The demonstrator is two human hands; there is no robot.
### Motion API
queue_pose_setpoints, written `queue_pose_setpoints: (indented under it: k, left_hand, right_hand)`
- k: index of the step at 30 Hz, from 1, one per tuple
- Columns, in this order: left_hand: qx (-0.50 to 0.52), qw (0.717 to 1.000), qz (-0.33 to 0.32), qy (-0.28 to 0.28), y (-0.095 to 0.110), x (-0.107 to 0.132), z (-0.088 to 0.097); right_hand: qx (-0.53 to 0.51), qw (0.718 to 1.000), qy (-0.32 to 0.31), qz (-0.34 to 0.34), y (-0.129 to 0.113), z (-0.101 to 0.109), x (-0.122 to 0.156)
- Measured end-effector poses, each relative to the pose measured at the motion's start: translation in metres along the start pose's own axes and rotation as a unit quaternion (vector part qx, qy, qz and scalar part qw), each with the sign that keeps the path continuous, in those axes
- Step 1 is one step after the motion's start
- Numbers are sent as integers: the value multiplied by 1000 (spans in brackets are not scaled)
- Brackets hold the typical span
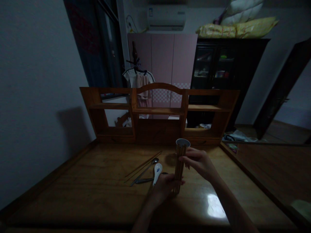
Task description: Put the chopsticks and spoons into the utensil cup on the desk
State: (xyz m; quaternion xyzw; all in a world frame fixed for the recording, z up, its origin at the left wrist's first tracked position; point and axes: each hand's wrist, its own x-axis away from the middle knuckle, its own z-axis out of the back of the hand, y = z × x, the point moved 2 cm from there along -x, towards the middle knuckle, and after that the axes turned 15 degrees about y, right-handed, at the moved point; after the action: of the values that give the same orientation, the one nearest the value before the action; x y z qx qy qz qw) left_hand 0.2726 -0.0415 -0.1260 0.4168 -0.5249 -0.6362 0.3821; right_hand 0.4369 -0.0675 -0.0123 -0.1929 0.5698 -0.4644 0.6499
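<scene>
A bundle of wooden chopsticks (179, 166) stands upright between my hands. My left hand (167, 185) is wrapped round its lower part. Higher up, the fingers of my right hand (198, 160) close on the same bundle near its top. Just behind the top of the bundle shows the round rim of a grey cup (183, 141); most of its body is hidden. Left of my left hand lie a white spoon with a blue mark (157, 169), a metal spoon (155, 160), a pair of loose chopsticks (143, 164) and another metal utensil (143, 180), partly covered.
The wooden desk (92, 181) carries a low shelf unit (157, 111) along its back edge. A wall (43, 97) bounds the left side. Behind stand a pink wardrobe (162, 55), a dark cabinet (230, 64) and a rack with clothes (141, 79).
</scene>
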Motion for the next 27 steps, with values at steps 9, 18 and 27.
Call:
queue_pose_setpoints:
  k: [9, 18, 27]
  left_hand:
    - [-8, 1000, 0, 3, -2, -2, -1]
    - [12, 1000, 14, 0, 0, 0, 0]
    - [-1, 1000, 12, 7, -7, -2, -1]
  right_hand:
    - [1, 1000, 4, 0, 0, -1, -1]
    - [5, 1000, 1, 6, 0, -1, -1]
    - [6, 1000, -2, 4, -1, -2, -1]
